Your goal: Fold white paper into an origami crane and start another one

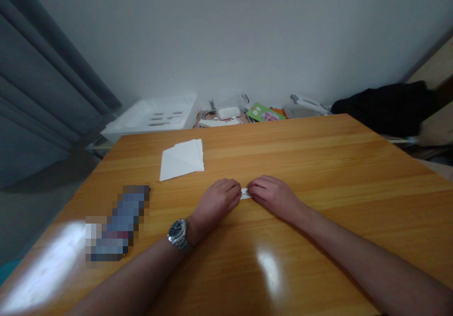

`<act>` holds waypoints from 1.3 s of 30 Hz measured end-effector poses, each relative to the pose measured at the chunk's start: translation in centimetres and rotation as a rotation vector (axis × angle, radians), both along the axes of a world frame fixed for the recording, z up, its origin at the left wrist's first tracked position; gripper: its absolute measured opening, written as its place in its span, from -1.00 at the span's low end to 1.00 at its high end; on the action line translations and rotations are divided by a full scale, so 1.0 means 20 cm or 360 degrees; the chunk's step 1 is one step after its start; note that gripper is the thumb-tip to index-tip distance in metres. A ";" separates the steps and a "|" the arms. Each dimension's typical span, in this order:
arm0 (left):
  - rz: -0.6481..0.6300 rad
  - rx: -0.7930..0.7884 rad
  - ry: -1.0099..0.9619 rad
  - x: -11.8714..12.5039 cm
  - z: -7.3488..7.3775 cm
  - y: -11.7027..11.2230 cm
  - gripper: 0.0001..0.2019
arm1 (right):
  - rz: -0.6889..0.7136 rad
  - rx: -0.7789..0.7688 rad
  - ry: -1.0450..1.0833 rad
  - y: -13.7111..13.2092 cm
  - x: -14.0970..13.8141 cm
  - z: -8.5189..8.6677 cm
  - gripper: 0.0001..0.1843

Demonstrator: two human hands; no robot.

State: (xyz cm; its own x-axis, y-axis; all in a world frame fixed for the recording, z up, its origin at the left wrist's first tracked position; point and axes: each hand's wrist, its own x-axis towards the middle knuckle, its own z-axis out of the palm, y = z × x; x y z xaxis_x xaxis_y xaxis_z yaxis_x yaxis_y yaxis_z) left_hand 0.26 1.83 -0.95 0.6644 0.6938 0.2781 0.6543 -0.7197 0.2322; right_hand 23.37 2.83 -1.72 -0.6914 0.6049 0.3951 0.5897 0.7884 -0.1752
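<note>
Between my two hands is a small white strip, which looks like folded paper, low over the wooden table. My left hand, with a metal watch on its wrist, has its fingers closed on the strip's left end. From the other side, the fingers of my right hand close on its right end. Most of the strip is hidden under the fingers. To the left, behind my left hand, lies a stack of white paper sheets, flat on the table and slightly fanned.
A blurred-out dark flat object lies on the table at the left. Beyond the far edge are a white tray, a green booklet, a clear plastic box and a black cloth. A grey curtain hangs at left.
</note>
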 end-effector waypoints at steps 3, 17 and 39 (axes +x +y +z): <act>0.0000 0.0045 0.0086 0.00 0.01 -0.01 -0.87 | 0.0036 -0.0013 -0.0022 -0.01 0.00 0.01 -0.81; -0.0130 0.0114 0.0130 -0.01 0.03 -0.05 -0.72 | -0.0029 -0.0137 -0.0078 -0.03 0.04 0.05 -0.61; -0.0262 -0.0053 0.0055 -0.02 0.03 -0.06 -0.61 | -0.0064 -0.0241 -0.0176 0.01 0.12 -0.01 -0.48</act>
State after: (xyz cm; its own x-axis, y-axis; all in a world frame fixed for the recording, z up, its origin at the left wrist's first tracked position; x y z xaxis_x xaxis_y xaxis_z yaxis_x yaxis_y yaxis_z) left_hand -0.24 0.69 -0.36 0.7787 0.5831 0.2316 0.5361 -0.8101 0.2371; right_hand 25.70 3.11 -1.84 -0.6995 0.6797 0.2205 0.6424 0.7333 -0.2225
